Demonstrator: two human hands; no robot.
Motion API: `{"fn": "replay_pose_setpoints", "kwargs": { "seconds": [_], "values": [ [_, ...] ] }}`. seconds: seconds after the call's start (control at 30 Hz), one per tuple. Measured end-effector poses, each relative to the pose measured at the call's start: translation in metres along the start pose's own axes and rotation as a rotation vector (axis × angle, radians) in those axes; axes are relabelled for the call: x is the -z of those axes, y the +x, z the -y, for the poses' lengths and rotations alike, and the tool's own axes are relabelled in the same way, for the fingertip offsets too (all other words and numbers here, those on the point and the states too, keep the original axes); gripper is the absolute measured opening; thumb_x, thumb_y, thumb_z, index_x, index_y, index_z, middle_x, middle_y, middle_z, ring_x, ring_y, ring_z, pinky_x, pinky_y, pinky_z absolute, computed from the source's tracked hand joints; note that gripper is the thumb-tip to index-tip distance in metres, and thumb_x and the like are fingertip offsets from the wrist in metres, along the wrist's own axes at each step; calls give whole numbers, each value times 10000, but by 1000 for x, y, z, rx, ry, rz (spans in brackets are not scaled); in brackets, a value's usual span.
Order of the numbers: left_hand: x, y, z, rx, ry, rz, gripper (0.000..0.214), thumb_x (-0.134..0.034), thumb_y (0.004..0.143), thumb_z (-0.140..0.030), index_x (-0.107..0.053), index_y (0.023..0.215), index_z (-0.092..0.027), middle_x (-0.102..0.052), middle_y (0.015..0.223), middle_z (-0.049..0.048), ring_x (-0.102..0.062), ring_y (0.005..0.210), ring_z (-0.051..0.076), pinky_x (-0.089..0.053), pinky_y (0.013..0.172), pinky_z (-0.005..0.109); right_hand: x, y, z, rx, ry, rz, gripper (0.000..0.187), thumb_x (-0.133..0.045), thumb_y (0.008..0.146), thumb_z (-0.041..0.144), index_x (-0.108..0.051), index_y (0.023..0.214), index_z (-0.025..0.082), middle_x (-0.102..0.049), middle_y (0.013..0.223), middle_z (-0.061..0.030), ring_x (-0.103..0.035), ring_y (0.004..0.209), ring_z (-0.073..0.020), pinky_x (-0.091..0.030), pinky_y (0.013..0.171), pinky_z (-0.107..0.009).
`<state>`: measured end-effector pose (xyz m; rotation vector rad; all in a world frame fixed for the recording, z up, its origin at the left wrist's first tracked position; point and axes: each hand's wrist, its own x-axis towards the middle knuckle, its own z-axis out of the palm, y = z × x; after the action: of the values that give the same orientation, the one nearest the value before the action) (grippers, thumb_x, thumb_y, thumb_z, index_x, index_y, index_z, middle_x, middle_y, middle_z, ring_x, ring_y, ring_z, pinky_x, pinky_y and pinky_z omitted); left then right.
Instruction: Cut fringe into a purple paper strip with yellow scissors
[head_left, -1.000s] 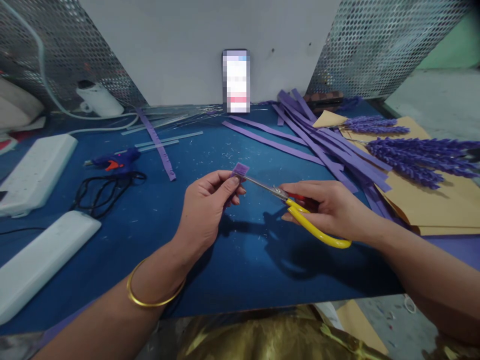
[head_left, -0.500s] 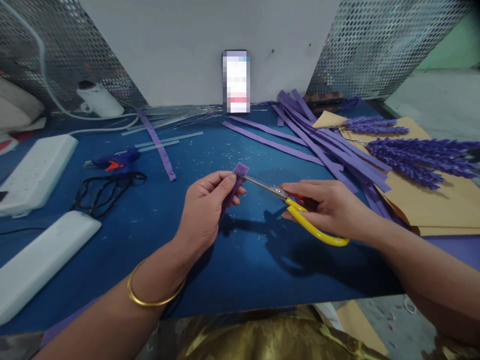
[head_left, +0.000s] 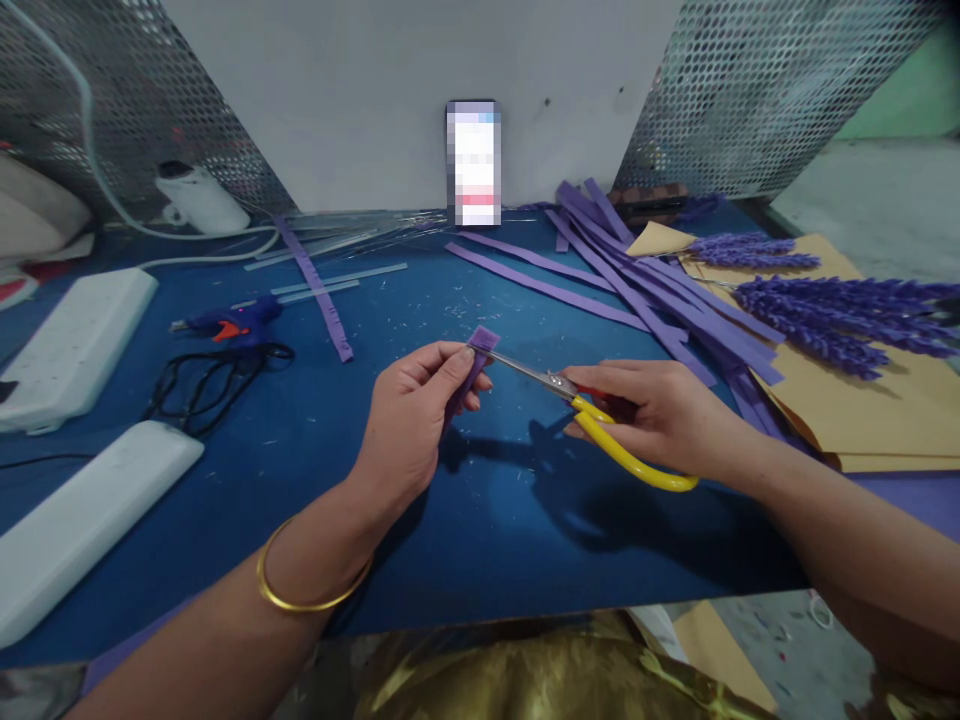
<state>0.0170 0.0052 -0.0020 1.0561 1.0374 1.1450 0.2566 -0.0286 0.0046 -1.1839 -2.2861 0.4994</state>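
A short purple paper strip (head_left: 471, 365) is pinched between the thumb and fingertips of the left hand (head_left: 405, 425). Only its top end is seen clear above the thumb. The lower part is covered by the curled fingers, so its full length cannot be told.

Yellow-handled scissors (head_left: 600, 432) are gripped in the right hand (head_left: 664, 415), just to the right of the left hand. One handle loop is shown below the palm and the other is hidden by the closed fingers. The blades are pointed at the strip's top end. Their tips are lost against the paper, and whether they are parted cannot be made out.

A gold bangle (head_left: 300, 600) is worn on the left wrist. Both forearms are cut off by the lower edge.

Beyond the right hand, loose purple strips (head_left: 652, 290) are piled on the blue table (head_left: 487, 520). To the far left of the left hand a glue gun (head_left: 229, 322) is laid. Beyond both hands a phone (head_left: 473, 162) is propped, its screen blurred.
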Motion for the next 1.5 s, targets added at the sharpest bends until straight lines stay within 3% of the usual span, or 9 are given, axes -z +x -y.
{"fn": "replay_pose_setpoints", "kwargs": {
  "seconds": [0.47,0.87,1.1,1.5],
  "values": [
    [0,1,-6,87,-60,14,109,-771,750,-278,-725,716,-186,-653,648,1,-534,546,92,-445,530,202,3,2,2,-37,58,35,325,-646,916,415,-725,1087,151,-634,723,-35,-495,564,-123,-377,529,-229],
    [-2,2,-4,78,-43,-7,156,-832,713,-280,-750,782,-167,-685,667,-1,-540,552,75,-445,547,188,2,1,-2,-76,43,33,334,-646,907,465,-738,1003,158,-643,732,-27,-481,579,-119,-365,536,-228],
    [-2,2,-4,44,-5,-39,142,-828,711,-264,-758,779,-161,-682,655,0,-542,553,75,-448,552,190,-1,2,-1,-128,120,18,363,-687,871,466,-736,1085,178,-718,850,-55,-577,650,-153,-425,575,-245],
    [-1,2,-2,-9,25,-34,119,-820,734,-273,-768,780,-176,-689,665,2,-549,560,78,-447,557,192,-3,1,0,-117,96,-9,406,-710,855,453,-723,1143,169,-703,829,-65,-554,600,-145,-418,541,-251]
  ]
}}
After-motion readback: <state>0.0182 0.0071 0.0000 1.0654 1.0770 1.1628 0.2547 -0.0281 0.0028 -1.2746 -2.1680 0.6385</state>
